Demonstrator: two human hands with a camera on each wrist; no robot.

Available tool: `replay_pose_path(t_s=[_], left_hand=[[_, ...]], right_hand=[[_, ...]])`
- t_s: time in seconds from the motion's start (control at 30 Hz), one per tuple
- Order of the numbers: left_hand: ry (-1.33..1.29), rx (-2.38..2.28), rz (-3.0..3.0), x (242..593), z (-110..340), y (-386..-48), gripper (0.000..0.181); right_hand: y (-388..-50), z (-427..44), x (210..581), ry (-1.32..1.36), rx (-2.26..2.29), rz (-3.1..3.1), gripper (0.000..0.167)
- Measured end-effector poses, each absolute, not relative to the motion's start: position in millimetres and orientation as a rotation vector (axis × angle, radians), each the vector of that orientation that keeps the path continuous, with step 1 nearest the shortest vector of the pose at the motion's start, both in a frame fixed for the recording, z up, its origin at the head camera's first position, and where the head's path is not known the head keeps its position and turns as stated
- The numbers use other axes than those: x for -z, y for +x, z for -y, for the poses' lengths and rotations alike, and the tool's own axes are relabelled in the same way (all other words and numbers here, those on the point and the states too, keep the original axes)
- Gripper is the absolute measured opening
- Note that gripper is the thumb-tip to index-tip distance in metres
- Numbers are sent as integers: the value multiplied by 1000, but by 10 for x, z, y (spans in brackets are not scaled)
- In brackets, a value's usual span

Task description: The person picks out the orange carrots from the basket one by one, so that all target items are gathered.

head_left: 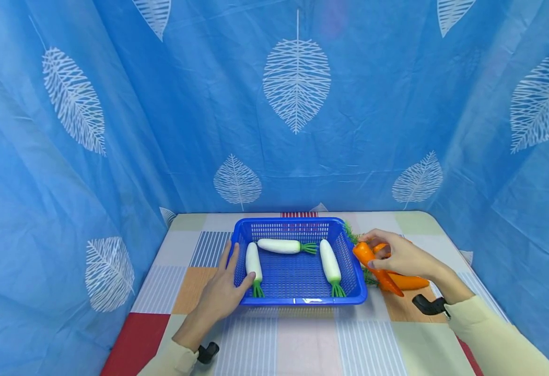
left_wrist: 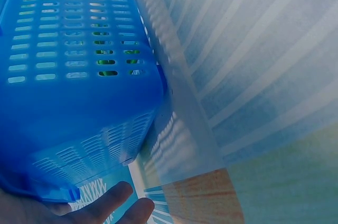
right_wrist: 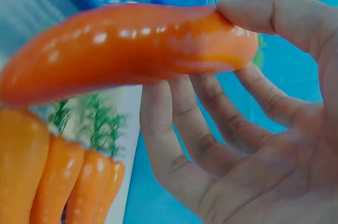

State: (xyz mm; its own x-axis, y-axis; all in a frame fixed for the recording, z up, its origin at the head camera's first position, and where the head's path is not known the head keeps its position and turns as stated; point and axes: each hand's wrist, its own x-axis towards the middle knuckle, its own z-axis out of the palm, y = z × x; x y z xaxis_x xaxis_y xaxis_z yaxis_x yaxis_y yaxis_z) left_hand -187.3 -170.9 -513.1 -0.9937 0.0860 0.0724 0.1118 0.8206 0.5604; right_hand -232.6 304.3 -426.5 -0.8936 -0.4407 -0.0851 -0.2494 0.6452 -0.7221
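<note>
A blue plastic basket (head_left: 298, 301) holds three white radishes with green tops: one radish (head_left: 253, 261) on the left, one (head_left: 279, 246) across the back, one (head_left: 330, 261) on the right. My left hand (head_left: 221, 292) rests at the basket's left rim, its fingers (left_wrist: 108, 203) extended along the outside. Just right of the basket, my right hand (head_left: 403, 254) grips an orange carrot (right_wrist: 132, 47) between thumb and fingers, lifted above other carrots (head_left: 408, 282). The held carrot's green top is mostly hidden behind the hand in the right wrist view.
Several carrots (right_wrist: 63, 176) with feathery green tops lie side by side on the table, right of the basket. A patchwork-patterned cloth (head_left: 302, 339) covers the table. Blue curtains (head_left: 349, 156) with white leaf prints hang behind and on both sides.
</note>
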Motion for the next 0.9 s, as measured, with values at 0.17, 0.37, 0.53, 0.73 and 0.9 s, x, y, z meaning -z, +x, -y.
replay_pose_path(t_s=[0.17,0.37,0.53,0.73,0.9], left_hand=[[-157,909,2959,5134,1702,-1862,96],[-152,903,2957,5134,1702,-1863,97],[-161,898,2955,5135,1699,-1865,97],[-156,896,2960,5139,1694,-1869,96],[-150,891,2965,5127,1694,-1863,96]], right_hand=[[-2273,-3223,4340,-583,1059,-2664,57],[-2208,-3446,4453,-656,1049,-2734,53],[-2135,-3616,4568,-611,978,-2754,52],[-2056,-3741,4663,-602,917,-2792,56],[-2003,-3794,4741,-610,906,-2790,59]])
